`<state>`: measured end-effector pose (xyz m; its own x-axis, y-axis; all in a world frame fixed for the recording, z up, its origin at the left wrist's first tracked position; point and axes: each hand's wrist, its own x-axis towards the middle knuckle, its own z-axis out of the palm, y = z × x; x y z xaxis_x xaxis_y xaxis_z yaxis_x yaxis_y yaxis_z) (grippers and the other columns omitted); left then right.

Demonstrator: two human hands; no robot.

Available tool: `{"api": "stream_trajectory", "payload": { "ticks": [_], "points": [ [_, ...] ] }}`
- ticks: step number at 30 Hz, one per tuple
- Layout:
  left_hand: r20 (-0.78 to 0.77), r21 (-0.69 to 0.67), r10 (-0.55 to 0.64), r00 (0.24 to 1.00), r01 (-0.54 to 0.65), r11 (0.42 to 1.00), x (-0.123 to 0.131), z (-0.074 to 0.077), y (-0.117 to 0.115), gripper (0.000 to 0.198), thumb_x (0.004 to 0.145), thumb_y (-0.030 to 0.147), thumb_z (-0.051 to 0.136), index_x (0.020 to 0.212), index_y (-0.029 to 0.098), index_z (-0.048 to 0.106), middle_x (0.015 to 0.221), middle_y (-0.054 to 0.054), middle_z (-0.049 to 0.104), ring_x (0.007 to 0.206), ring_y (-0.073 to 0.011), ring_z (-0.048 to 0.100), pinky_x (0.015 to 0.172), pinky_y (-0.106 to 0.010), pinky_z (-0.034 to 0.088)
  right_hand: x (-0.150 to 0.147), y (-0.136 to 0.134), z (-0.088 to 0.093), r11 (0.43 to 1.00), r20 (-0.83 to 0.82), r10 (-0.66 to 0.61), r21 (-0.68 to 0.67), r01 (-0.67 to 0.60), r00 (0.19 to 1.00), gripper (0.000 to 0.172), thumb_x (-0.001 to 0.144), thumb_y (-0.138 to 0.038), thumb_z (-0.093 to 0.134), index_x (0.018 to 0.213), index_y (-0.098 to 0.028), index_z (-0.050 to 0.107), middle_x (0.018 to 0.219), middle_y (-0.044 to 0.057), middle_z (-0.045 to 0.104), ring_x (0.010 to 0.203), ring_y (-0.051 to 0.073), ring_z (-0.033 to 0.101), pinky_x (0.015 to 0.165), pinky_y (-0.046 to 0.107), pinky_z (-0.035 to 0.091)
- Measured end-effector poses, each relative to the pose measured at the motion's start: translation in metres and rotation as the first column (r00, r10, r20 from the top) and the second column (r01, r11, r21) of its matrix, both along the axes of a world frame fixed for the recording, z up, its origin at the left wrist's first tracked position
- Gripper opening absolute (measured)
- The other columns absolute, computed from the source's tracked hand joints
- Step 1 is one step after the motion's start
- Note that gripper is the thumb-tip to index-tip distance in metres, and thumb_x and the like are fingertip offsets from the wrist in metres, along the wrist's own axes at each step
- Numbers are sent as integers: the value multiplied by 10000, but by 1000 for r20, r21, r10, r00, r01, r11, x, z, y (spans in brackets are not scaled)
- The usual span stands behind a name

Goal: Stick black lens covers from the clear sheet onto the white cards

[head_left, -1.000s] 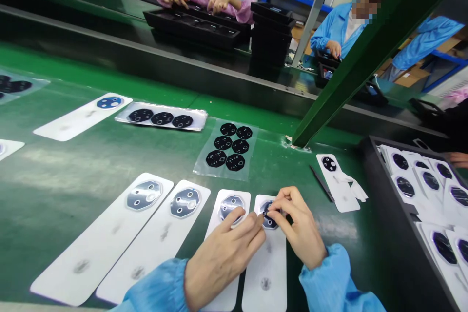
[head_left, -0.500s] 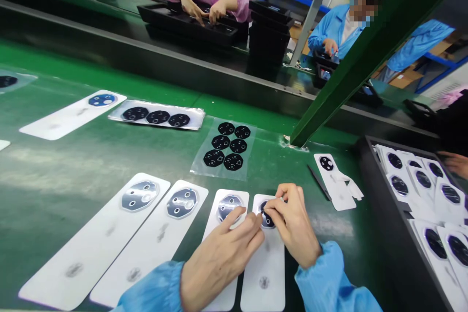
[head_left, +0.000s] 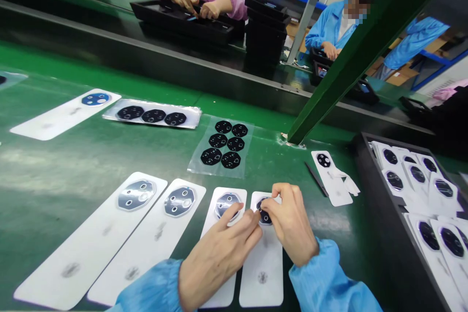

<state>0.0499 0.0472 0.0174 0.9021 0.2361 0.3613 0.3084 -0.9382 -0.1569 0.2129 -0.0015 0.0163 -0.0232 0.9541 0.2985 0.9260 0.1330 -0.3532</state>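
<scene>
A white phone-shaped sheet lies in front of me, with a dark octagonal lens piece near its top. My right hand is closed in a pinch at that piece's upper edge; anything between the fingertips is too small to make out. From the left, my left hand meets the same piece with bent fingertips, one finger raised apart. What those tips pinch, if anything, is hidden. Under the left hand lies another white sheet, its silvery lens piece partly covered. Two similar sheets, a middle one and an outer one, lie farther left.
A clear film with several black octagonal stickers lies beyond my hands. Left of it is a sticker stack. Black tweezers lie by a torn-edged sheet. A black tray holds finished-looking sheets. A green post rises ahead; co-workers sit beyond.
The view has shifted slightly, moving everything a little left. My right fingers have bent closer over the lens piece; my left hand stays beside it. Across the bench, a blue-sleeved hand has lowered.
</scene>
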Motion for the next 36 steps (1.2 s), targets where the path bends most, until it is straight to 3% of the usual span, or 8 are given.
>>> {"api": "stream_trajectory", "payload": {
  "ticks": [15,21,36],
  "points": [
    [-14,2,4,1000,-4,1000,0,2,0,226,836,39,380,921,151,557,1034,-61,615,1042,-161,471,1032,-395,255,2,2,3,999,31,11,41,-12,999,227,841,-18,452,782,-188,591,912,54,472,842,188,406,701,322,346],
    [-4,-7,6,1000,-6,1000,0,2,0,230,843,44,366,906,155,558,1054,-66,606,1053,-163,466,1022,-405,256,3,3,4,999,7,18,-28,-18,1000,224,856,-44,459,776,-199,600,912,54,471,831,189,402,687,317,364],
    [2,36,13,1000,-13,999,1,3,-2,241,845,54,366,906,169,569,1038,-59,626,1064,-162,461,1032,-406,269,2,4,6,1000,57,16,-13,-15,998,226,831,-16,468,756,-192,588,893,48,475,815,183,399,668,308,344]
  ]
}}
